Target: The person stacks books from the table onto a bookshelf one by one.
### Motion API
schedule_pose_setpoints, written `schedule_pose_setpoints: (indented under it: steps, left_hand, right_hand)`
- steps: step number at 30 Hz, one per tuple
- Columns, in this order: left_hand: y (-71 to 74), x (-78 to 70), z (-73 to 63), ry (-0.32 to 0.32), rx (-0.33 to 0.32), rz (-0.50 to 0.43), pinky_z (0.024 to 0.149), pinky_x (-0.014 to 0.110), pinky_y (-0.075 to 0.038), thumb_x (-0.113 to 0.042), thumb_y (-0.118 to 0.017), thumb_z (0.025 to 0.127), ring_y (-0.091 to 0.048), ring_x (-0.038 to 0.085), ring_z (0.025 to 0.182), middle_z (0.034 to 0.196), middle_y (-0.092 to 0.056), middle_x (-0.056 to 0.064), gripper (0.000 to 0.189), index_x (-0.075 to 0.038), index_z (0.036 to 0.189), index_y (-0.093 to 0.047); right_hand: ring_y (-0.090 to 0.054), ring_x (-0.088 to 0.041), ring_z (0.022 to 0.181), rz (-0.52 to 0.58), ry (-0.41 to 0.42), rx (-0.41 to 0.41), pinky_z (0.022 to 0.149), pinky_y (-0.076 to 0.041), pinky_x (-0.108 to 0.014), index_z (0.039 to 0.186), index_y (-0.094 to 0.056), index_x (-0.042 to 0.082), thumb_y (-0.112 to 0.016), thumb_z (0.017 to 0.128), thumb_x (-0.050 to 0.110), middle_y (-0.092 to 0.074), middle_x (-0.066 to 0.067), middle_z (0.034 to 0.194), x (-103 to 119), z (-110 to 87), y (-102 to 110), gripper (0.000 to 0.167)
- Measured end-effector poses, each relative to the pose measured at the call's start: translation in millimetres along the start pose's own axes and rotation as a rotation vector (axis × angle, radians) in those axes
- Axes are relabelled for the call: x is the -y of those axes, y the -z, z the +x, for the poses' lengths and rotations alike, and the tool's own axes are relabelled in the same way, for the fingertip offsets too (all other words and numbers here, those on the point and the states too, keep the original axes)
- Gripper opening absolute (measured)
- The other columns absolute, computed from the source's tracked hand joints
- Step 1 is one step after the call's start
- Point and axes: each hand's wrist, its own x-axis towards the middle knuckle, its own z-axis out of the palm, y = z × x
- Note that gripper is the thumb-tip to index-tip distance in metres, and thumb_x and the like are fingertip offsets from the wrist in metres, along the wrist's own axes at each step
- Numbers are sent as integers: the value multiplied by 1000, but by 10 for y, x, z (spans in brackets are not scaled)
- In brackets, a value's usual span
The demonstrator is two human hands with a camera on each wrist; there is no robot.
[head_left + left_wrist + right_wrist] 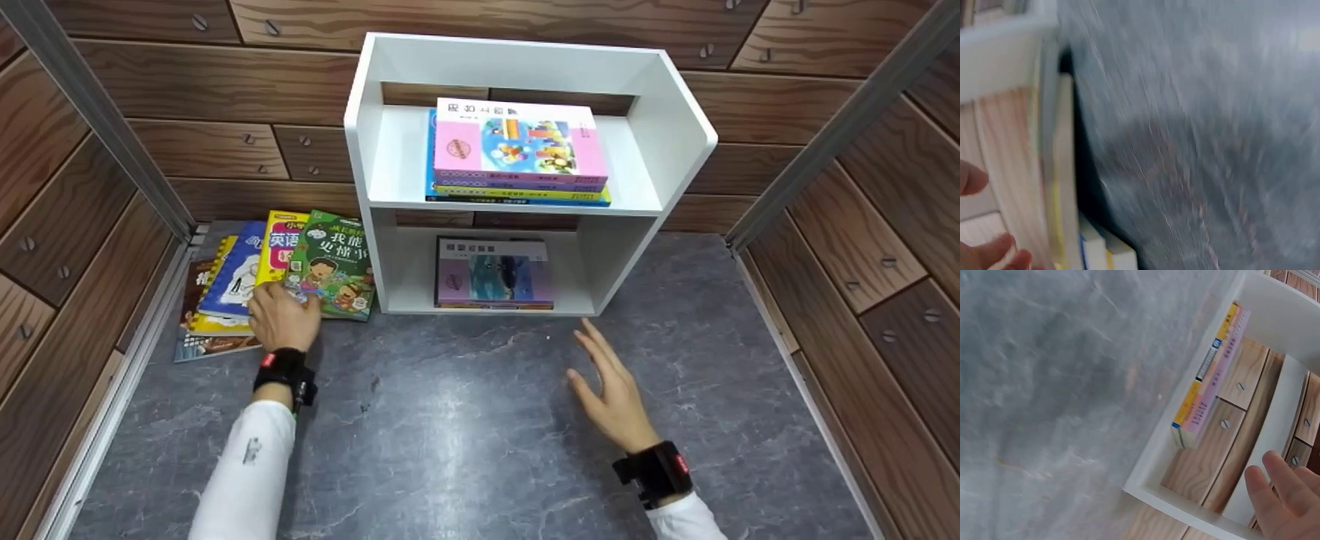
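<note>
White left sleeve, eight o'clock; my left hand, nine o'clock, loose, empty, could drag several books because they overlap; right hand, four o'clock, spread.

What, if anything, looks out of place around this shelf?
The overlapping books on the floor beside the white shelf look untidy: they lie fanned at differing angles, whereas the upper stack and lower stack are neater.

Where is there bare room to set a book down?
Grey floor lies bare in front of the white shelf unit, and right of it toward the wood-patterned wall. Narrower gaps flank the upper book stack. It is crowded left of the unit, where overlapping books cover the floor.
</note>
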Motion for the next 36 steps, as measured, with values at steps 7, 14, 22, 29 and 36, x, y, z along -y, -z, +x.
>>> schedule_pose_setpoints:
  steps: [7,14,22,29,36]
  left_hand:
    - [258,-142,96,112,174,126,124,74,-39,-46,-74,106,-42,61,152,164,-45,43,89,28,152,-53]
    - [393,-353,77,162,264,208,129,70,-38,-41,-82,107,-38,59,157,171,-39,44,97,30,161,-41]
    - [392,-372,162,304,292,98,140,66,-35,-27,-81,102,-40,57,159,166,-40,42,93,26,164,-36]
    - [72,-139,382,297,365,-61,124,69,-55,-24,-76,100,-64,60,145,153,-65,40,81,13,162,-40]
    - [-120,90,589,259,499,-271,137,64,-47,-17,-69,109,-54,55,161,171,-53,41,90,5,181,-18]
  right_hand:
    - [-67,-51,147,15,-43,23,130,-32,-6,161,-62,-7,-79,105,-4,-55,-34,173,-33,-169,-57,58]
    - [-68,-26,152,57,-24,-6,128,-36,-5,157,-63,-12,-79,103,-8,-59,-39,167,-49,-367,-139,57]
    - [-74,-41,141,19,-101,25,120,-58,-21,158,-64,-9,-80,106,-1,-61,-31,170,-27,-497,-180,55]
    - [-74,-32,144,16,-159,53,118,-62,-28,160,-63,-9,-78,110,3,-60,-29,173,-19,-547,-154,54]
    - [-71,-25,150,35,-171,59,120,-56,-18,158,-65,-8,-78,110,4,-59,-29,174,-20,-564,-132,51]
